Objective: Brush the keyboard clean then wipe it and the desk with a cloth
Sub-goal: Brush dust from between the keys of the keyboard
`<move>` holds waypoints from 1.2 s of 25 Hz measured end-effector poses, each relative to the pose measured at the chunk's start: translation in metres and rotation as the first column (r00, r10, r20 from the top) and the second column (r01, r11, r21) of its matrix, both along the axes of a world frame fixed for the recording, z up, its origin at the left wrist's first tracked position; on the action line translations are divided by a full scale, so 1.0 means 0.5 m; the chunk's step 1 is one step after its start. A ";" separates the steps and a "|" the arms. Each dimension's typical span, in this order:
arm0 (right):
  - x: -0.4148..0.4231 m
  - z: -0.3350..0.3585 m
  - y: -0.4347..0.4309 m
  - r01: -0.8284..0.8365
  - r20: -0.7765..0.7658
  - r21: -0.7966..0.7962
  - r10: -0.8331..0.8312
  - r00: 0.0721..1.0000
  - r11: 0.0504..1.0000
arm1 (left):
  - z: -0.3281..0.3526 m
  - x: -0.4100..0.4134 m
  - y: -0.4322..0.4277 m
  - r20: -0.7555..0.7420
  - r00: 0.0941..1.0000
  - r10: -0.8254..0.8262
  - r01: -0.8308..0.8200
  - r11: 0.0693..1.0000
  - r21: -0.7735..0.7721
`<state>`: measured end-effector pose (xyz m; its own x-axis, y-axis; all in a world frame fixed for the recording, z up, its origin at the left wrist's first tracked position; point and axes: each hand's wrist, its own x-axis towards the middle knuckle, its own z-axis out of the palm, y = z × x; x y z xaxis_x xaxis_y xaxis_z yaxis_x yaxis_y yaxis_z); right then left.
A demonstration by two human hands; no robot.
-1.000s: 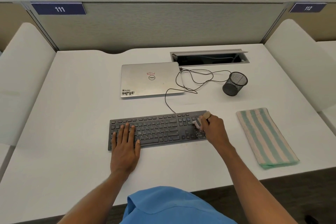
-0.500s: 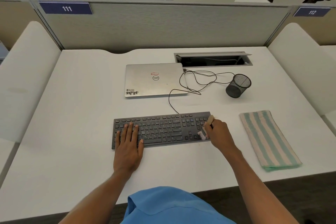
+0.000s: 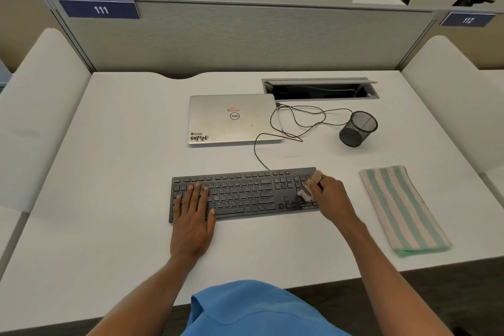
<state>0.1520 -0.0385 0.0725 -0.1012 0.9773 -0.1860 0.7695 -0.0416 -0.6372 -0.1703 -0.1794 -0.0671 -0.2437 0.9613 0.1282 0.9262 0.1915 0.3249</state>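
1. Centrally, toward the near edge of the white desk (image 3: 122, 199): black keyboard (image 3: 245, 194), lying flat.
2. Brush (image 3: 309, 188): small, pale handle, bristles on the keyboard's right-end keys; gripped by the right hand (image 3: 331, 199), fingers curled round it.
3. Left hand (image 3: 193, 215): flat, fingers straight, resting on the keyboard's left keys.
4. Cloth (image 3: 403, 210): folded, green-and-cream stripes, right of the keyboard, apart from it.
5. Laptop (image 3: 234, 120): silver, closed, beyond the keyboard.
6. Mesh pen cup (image 3: 357, 129): black, right of the laptop.

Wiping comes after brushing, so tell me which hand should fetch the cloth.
Right, probably. The cloth lies right of the right hand, though that hand must first drop the brush it holds. The left hand rests flat on the left end of the keyboard, farthest away.
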 end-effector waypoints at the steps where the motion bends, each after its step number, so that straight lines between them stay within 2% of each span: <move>1: 0.003 0.005 0.006 -0.007 -0.027 -0.002 0.007 1.000 1.000 | -0.001 -0.001 0.000 0.005 1.000 0.000 0.000 1.000 0.003; 6: 0.002 0.002 0.022 -0.235 -0.051 -0.081 0.231 0.972 0.969 | 0.000 -0.001 0.001 0.017 1.000 0.001 -0.001 1.000 0.012; 12: 0.031 0.014 0.045 -0.167 0.065 -0.093 0.173 0.983 0.982 | 0.004 0.004 0.001 0.013 1.000 0.013 -0.013 1.000 0.010; 18: -0.010 0.013 0.042 -0.255 -0.011 -0.098 0.256 0.967 0.962 | 0.001 0.007 0.000 -0.001 1.000 0.028 -0.028 1.000 -0.003; 25: 0.067 0.005 0.075 -0.155 0.106 -0.110 0.167 0.980 0.982 | 0.000 0.010 0.002 -0.017 0.999 0.032 -0.033 0.999 -0.003; 30: 0.029 0.013 0.058 -0.245 -0.003 -0.109 0.246 0.969 0.964 | -0.001 0.010 0.002 -0.019 0.999 0.035 -0.035 0.999 -0.001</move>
<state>0.1665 -0.0094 0.0791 -0.3326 0.8971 -0.2908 0.7716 0.0815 -0.6309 -0.1651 -0.1782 -0.0675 -0.2752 0.9523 0.1316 0.9248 0.2248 0.3068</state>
